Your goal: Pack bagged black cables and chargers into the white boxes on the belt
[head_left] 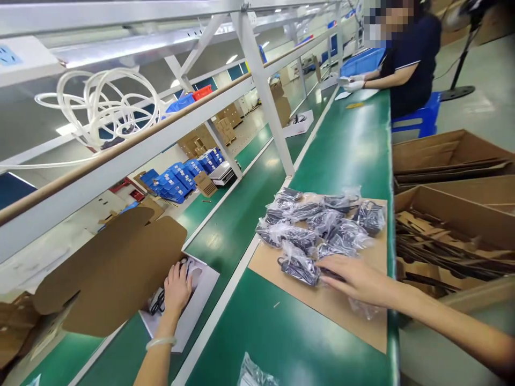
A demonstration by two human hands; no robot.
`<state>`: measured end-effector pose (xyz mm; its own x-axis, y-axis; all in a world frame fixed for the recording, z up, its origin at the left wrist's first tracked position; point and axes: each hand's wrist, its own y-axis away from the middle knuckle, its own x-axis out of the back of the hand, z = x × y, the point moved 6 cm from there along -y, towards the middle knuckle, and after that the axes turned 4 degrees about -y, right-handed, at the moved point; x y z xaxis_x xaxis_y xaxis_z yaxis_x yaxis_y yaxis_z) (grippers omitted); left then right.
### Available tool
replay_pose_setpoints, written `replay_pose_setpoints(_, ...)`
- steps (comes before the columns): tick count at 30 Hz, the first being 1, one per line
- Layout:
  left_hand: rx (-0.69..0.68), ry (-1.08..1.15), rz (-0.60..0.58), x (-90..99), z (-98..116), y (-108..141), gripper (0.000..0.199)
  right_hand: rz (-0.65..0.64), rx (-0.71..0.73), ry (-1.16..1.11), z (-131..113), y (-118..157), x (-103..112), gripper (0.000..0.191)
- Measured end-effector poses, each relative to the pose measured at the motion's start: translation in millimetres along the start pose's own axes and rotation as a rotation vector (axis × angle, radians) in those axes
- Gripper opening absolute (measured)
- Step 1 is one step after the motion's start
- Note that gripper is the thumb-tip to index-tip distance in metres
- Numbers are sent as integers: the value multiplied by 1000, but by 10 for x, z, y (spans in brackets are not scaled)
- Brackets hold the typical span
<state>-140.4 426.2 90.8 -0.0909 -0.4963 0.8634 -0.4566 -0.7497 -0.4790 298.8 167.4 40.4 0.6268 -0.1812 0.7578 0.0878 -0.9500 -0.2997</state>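
Observation:
My left hand (pixel 177 289) reaches into an open white carton (pixel 201 284) with a raised brown lid flap (pixel 120 268). Its fingers lie stretched over the inside, next to a black cable (pixel 157 303); what lies under the fingertips is hidden. On a cardboard sheet (pixel 281 297) to the right lie several black power adapters (pixel 300 265) with cables, each in a clear plastic bag. My right hand (pixel 346 273) is at the near edge of this pile, thumb and fingers around a dark bagged adapter, mostly covered by the hand. Loose plastic shows below the palm.
A green belt line (pixel 237 230) runs beside the green worktop (pixel 354 145), under a white frame post (pixel 263 91). Cardboard boxes (pixel 450 214) stand at right. A gloved co-worker (pixel 410 64) sits farther along. Another clear bag (pixel 255 370) lies at the bottom edge.

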Motion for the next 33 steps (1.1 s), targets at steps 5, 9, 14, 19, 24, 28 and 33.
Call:
replay_pose_setpoints(5,54,77,58,807,649,411,45,-66,-75,97,168,-718,-261,53)
replay_pose_setpoints(9,126,303,-40,1507,1235,1167,33,-143,0,62,123,-1152,-463,16)
replay_pose_setpoints(14,725,810,-128,1660,1730,2283,35,-122,131,-73,-364,-1169,-417,22)
replay_pose_setpoints(19,1083,1813,-243,1100,2751,2591,54,2,352,-588,-1309,-799,-108,23)
replay_pose_setpoints(24,1058,2392,24,920,3215,2109,79,-180,467,-902,-2037,-157,-234,15)
replay_pose_setpoints(28,1116,2425,495,959,2834,2127,38,-233,301,-1087,-1922,335,-553,17)
replay_pose_setpoints(33,993,2631,534,1141,2667,2218,41,-355,-294,-1491,-1424,543,-1096,24)
